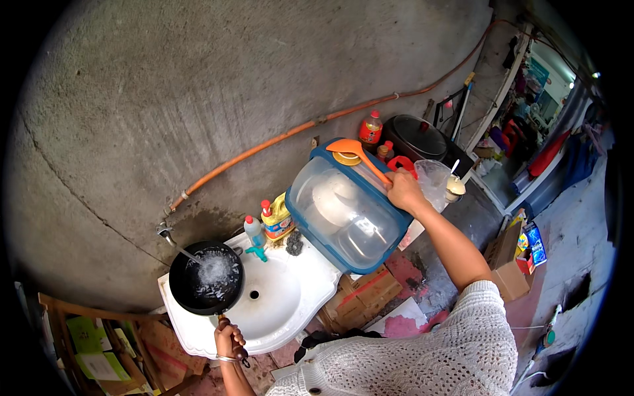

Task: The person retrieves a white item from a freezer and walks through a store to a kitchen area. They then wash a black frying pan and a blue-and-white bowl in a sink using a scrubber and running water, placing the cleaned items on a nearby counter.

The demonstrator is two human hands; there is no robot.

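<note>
My left hand (230, 337) grips the wooden handle (239, 349) of a black wok (185, 292) held over the left side of a white sink basin (277, 317). Water (214, 268) runs from a wall tap (164, 231) into the wok and churns white inside it. Off to the right, my right hand (405, 190) is closed around the handle of an orange spatula (352, 147). The spatula's head lies above a blue-rimmed box with a clear lid (342, 213). Pale dishes show dimly through that lid.
A blue-liquid bottle (254, 231), a yellow detergent jug (278, 218) and a dark scouring pad (294, 243) line the sink's back edge. Behind the box stand a red-labelled bottle (370, 130) and a lidded pan (418, 136). Cardboard boxes (366, 297) lie below. An orange pipe (277, 143) crosses the wall.
</note>
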